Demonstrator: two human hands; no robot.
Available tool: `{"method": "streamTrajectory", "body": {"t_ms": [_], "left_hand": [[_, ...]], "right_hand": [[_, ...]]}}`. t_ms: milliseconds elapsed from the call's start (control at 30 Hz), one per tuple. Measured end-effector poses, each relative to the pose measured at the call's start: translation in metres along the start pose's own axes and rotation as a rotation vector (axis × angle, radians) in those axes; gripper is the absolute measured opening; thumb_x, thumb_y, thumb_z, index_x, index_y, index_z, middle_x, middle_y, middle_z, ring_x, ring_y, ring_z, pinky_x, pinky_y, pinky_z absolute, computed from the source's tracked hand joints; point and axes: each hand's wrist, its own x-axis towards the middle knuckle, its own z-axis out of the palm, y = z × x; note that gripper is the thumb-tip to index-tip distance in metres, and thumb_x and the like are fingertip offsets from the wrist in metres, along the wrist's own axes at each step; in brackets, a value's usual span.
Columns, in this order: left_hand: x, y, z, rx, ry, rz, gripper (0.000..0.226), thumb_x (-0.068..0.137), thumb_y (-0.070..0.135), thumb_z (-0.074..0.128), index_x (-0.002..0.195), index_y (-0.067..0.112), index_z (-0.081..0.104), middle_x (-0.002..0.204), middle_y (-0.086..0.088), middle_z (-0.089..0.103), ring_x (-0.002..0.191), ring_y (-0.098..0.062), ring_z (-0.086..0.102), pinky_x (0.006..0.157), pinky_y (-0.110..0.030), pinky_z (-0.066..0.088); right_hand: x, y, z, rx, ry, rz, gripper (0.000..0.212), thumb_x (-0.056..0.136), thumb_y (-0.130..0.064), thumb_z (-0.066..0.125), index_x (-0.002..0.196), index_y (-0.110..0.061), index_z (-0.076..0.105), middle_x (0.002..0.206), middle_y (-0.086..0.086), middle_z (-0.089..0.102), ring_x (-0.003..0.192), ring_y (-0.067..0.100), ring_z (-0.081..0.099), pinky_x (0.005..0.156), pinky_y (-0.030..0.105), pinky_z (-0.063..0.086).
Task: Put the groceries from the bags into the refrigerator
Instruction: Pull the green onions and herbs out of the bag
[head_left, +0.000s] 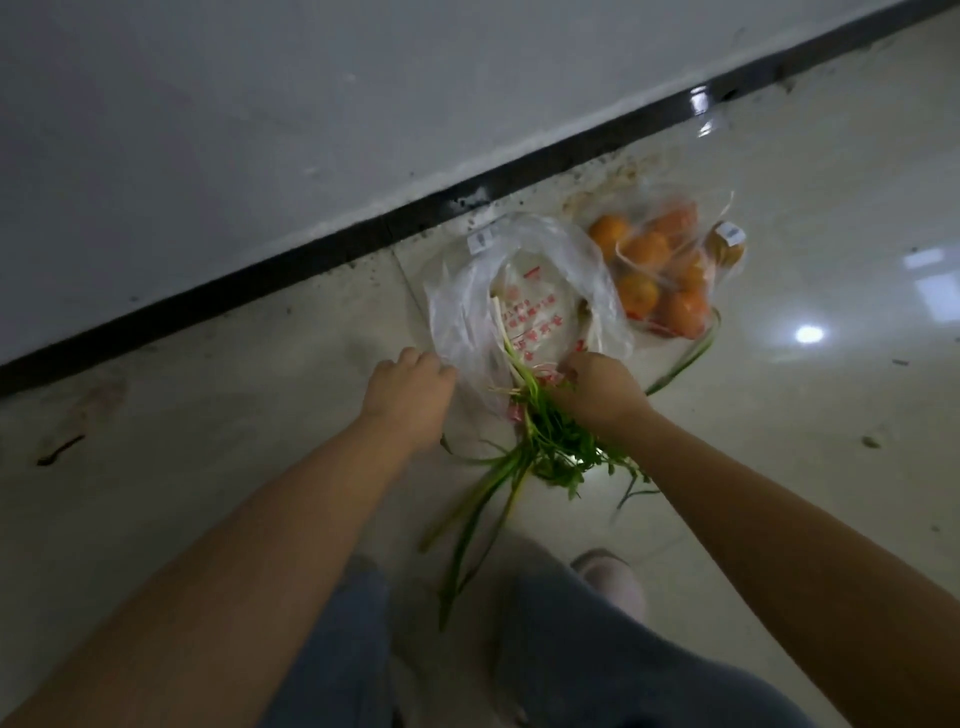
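Observation:
A clear plastic bag (524, 291) with red print lies open on the floor near the wall. My left hand (410, 389) grips its left edge. My right hand (602, 384) is closed around a bunch of green herbs and scallions (540, 441) at the bag's mouth; the long stalks trail down toward my legs. Just right of this bag sits a second clear bag holding several oranges (660, 270). The refrigerator is out of view.
A white wall with a black baseboard (311, 260) runs diagonally behind the bags. The glossy tiled floor (831, 415) stretches to the right. My knees in jeans and a slipper (613, 577) are at the bottom. One loose green stalk (685, 358) lies by the oranges.

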Motion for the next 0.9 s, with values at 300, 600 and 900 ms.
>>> {"method": "streamTrajectory", "body": {"t_ms": [300, 600, 900], "left_hand": [[0.130, -0.032, 0.061, 0.430, 0.391, 0.502, 0.059, 0.061, 0.014, 0.083, 0.117, 0.015, 0.066, 0.115, -0.007, 0.069, 0.114, -0.026, 0.063, 0.099, -0.056, 0.041], [0.131, -0.034, 0.092, 0.414, 0.126, 0.395, 0.042, 0.091, 0.007, 0.043, 0.129, 0.021, 0.052, 0.124, -0.002, 0.053, 0.127, -0.021, 0.042, 0.118, -0.051, -0.001], [0.128, -0.023, 0.108, 0.014, 0.637, 0.433, 0.035, 0.067, 0.019, 0.044, 0.088, 0.011, 0.071, 0.087, -0.010, 0.070, 0.081, -0.028, 0.065, 0.083, -0.037, 0.046]], "right_hand": [[0.104, 0.033, 0.089, -0.024, 0.072, 0.013, 0.028, 0.087, -0.026, 0.055, 0.109, -0.010, 0.060, 0.106, 0.012, 0.064, 0.095, 0.025, 0.060, 0.082, 0.033, 0.050], [0.101, 0.067, 0.071, 0.344, 0.118, 0.060, 0.029, 0.090, -0.014, 0.055, 0.118, -0.006, 0.059, 0.113, 0.012, 0.061, 0.093, 0.021, 0.055, 0.078, 0.026, 0.040], [0.080, 0.066, 0.084, 0.158, -0.080, -0.261, 0.032, 0.092, -0.007, 0.048, 0.119, -0.015, 0.062, 0.129, -0.001, 0.049, 0.121, 0.012, 0.044, 0.102, 0.017, 0.031]]}}
